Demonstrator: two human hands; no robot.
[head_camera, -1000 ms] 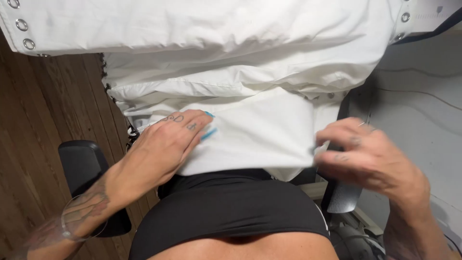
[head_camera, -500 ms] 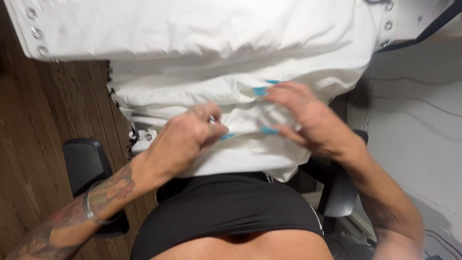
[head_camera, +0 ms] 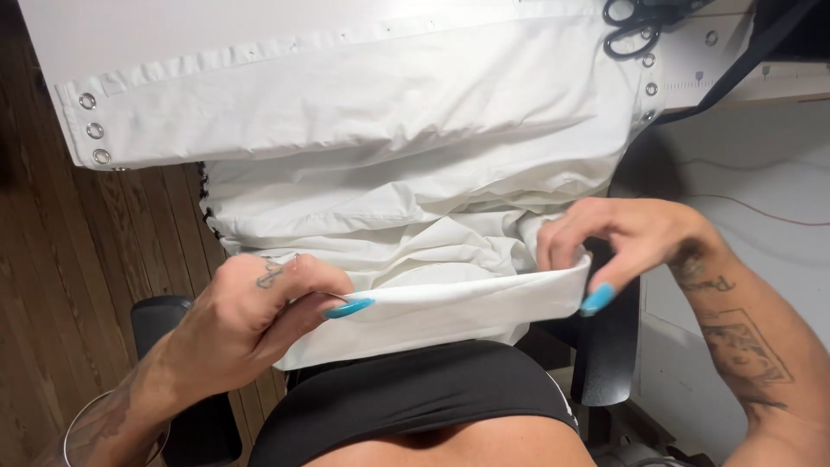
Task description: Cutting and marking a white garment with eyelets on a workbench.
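Left hand (head_camera: 251, 316), right hand (head_camera: 618, 238) pinch folded white fabric (head_camera: 467, 303) edge, seemingly taut

- the cloth (head_camera: 363, 130) hangs from the table edge (head_camera: 761, 82) at the top, down toward the person's lap (head_camera: 406, 402).
- its lowest part is a folded strip (head_camera: 458, 304) lying crosswise just above the lap.
- the left hand (head_camera: 251, 316) pinches the strip's left end; the right hand (head_camera: 622, 238) pinches its right end.
- a row of eyelets (head_camera: 93, 130) runs along the cloth's upper left corner, another row down its upper right edge.
- scissors (head_camera: 635, 26) lie on the cloth at the top right.
- a chair armrest (head_camera: 169, 320) sits under the left wrist; another armrest (head_camera: 609, 346) is below the right hand.
- the floor (head_camera: 95, 251) lies left of the cloth.
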